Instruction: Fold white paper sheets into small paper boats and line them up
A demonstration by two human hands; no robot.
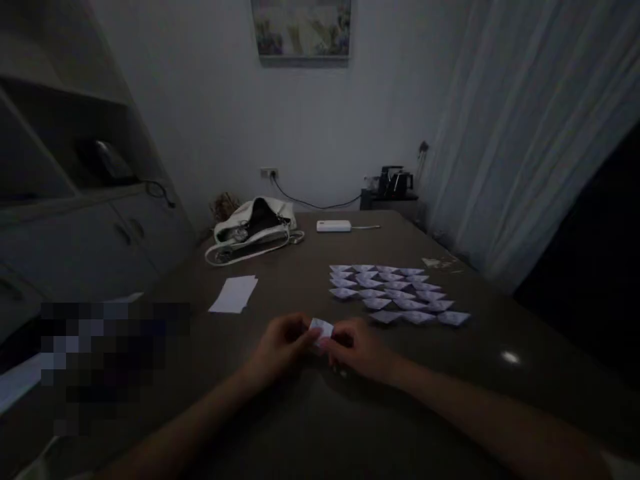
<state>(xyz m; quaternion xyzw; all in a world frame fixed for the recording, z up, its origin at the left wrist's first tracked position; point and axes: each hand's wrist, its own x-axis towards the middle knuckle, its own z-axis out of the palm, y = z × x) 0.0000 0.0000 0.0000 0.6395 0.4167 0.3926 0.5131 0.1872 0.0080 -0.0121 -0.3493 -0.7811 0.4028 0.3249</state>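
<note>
The left hand (284, 343) and right hand (364, 350) pinch a small folded white paper (323, 328) between them above a brown table (290, 273). Beyond the right hand, folded paper boats (399, 294) sit in close rows. White paper sheets (233, 295) lie to the left, a white handbag (257, 232) behind them. A framed picture (303, 30) hangs on the wall (340, 120), beside a pale curtain (480, 147) at the right.

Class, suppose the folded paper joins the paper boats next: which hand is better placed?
Likely the right hand: it grips the folded paper and sits nearer the paper boats; the left hand, also holding it, is farther.
</note>
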